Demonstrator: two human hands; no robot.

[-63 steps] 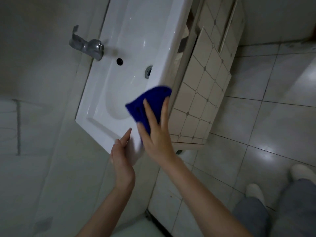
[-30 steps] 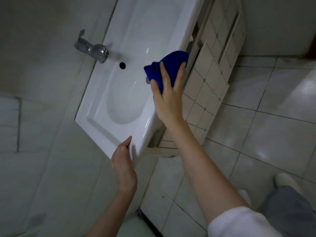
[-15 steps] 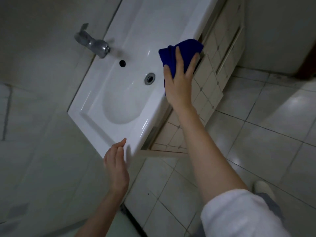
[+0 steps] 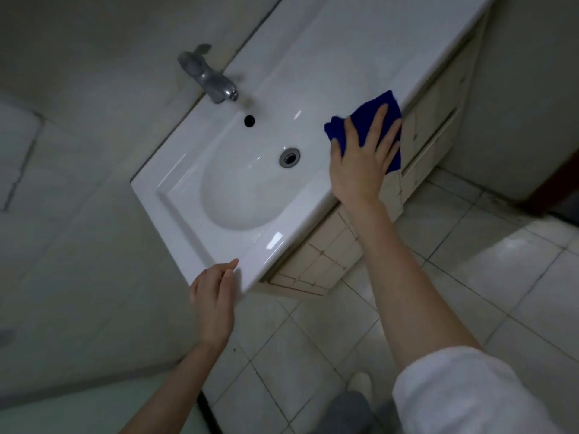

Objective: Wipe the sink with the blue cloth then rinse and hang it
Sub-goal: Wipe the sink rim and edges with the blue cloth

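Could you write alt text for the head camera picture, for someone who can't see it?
A person's right hand presses a blue cloth flat on the front rim of a white sink, while the left hand touches the sink's near corner. A metal tap stands at the back, a drain lies in the basin, and a tiled floor lies below.

Dim bathroom: a pale tiled wall [image 4: 78,158] fills the left, glossy square floor tiles [image 4: 470,277] (one patch catching glare) spread across the right, and a cream, grid-patterned cabinet front [image 4: 316,261] stands between them
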